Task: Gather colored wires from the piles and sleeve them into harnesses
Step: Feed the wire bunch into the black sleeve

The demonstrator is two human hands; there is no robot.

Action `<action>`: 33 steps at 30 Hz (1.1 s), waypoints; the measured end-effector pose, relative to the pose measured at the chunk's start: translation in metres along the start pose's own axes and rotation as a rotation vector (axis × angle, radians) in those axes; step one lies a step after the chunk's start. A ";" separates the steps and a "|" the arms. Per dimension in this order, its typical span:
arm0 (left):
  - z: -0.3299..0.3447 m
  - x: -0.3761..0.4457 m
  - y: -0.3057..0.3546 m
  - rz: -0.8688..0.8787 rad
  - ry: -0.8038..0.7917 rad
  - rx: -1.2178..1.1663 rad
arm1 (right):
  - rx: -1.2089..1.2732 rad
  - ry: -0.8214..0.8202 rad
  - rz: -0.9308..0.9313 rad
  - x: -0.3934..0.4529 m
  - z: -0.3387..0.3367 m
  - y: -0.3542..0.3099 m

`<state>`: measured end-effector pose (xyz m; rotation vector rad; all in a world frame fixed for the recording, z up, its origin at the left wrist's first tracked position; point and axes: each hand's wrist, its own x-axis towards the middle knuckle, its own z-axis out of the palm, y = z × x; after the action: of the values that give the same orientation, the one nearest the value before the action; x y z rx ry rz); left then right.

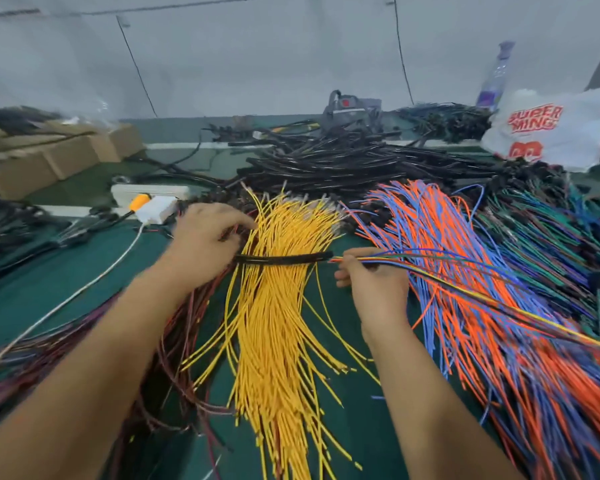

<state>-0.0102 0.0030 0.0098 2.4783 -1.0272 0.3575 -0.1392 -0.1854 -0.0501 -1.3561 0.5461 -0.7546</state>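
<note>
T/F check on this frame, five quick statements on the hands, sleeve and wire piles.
1. The left hand holds one end of the black sleeve. True.
2. The right hand is empty. False: it pinches a mixed wire bundle aimed at the sleeve's open end.
3. The sleeve lies across the yellow pile. True.
4. The orange and blue pile is left of the yellow pile. False: it is to the right.
5. The bundle already sticks out of the sleeve's left end. False: its tips are only at the right end.
</note>
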 end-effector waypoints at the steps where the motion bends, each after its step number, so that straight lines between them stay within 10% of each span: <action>1: 0.013 0.001 0.018 -0.006 -0.001 -0.067 | 0.014 0.008 0.003 0.001 -0.001 0.000; 12: 0.095 -0.011 0.085 -0.096 0.018 0.169 | 0.332 -0.126 0.029 0.004 -0.002 0.004; 18: 0.076 -0.014 0.081 -0.007 0.221 -0.068 | 0.462 -0.198 0.055 0.002 -0.002 -0.001; 33: 0.065 -0.018 0.080 -0.064 0.105 -0.566 | 0.501 -0.295 0.113 -0.001 -0.009 -0.007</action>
<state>-0.0755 -0.0684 -0.0308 1.9558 -0.8580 0.1457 -0.1477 -0.1913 -0.0446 -0.9362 0.1774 -0.5384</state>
